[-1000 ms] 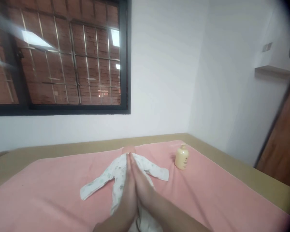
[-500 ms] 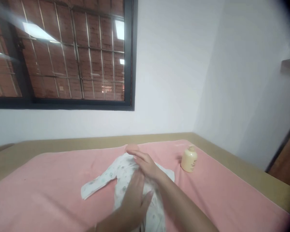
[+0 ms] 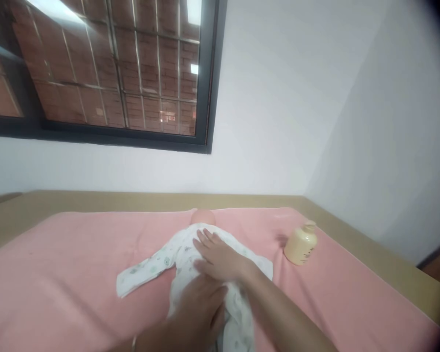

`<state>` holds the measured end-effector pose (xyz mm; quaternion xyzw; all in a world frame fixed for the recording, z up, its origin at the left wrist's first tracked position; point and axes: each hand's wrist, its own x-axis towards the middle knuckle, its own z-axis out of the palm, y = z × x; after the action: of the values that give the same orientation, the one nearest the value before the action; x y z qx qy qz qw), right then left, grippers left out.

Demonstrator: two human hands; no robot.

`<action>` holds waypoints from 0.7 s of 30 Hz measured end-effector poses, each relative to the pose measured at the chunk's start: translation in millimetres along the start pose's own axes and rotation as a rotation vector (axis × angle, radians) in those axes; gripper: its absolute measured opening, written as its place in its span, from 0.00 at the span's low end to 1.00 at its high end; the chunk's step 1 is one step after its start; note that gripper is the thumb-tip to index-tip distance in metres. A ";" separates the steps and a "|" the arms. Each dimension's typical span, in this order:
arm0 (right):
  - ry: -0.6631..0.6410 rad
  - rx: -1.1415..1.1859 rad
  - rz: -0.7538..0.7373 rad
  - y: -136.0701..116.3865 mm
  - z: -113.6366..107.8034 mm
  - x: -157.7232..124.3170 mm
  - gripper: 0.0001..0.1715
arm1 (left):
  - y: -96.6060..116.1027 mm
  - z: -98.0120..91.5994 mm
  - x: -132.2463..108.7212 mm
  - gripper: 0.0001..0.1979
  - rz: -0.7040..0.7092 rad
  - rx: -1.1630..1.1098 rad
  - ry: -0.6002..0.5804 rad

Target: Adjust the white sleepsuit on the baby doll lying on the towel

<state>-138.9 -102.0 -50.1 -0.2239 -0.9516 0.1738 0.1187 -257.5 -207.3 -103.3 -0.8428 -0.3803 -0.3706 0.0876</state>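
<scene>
A baby doll (image 3: pixel 203 217) in a white patterned sleepsuit (image 3: pixel 157 261) lies on a pink towel (image 3: pixel 58 274), head toward the wall. My right hand (image 3: pixel 218 256) lies flat on the doll's chest with fingers stretched out. My left hand (image 3: pixel 200 310) rests flat lower down on the doll's belly, fingers together and extended. Neither hand holds anything.
A cream lotion bottle (image 3: pixel 301 242) stands on the towel to the right of the doll. The towel covers a tan surface (image 3: pixel 370 244) set into a corner of white walls. A barred window (image 3: pixel 106 73) is on the wall at left.
My hands were pressed palm to palm above the doll; they have parted and settled flat onto its body. The camera view has tilted and shifted right.
</scene>
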 end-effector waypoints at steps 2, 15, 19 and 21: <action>-0.059 0.039 -0.105 -2.8 -2.2 -4.6 0.31 | 0.0 -1.5 -0.6 0.18 -0.020 -0.061 -0.055; -0.006 -0.004 -0.002 -5.8 6.0 -8.8 0.33 | 1.1 0.9 -1.6 0.10 -0.020 -0.050 -0.034; -0.025 0.003 0.000 0.9 2.0 -3.0 0.31 | 2.6 -1.2 0.9 0.13 0.001 -0.010 0.022; -0.010 0.003 0.073 -1.8 2.5 -6.5 0.35 | 2.3 -1.5 1.9 0.13 0.013 -0.025 -0.018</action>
<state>-134.7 -107.2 -52.7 -0.2577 -0.9430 0.1807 0.1080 -255.8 -208.4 -100.6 -0.8497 -0.3708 -0.3671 0.0759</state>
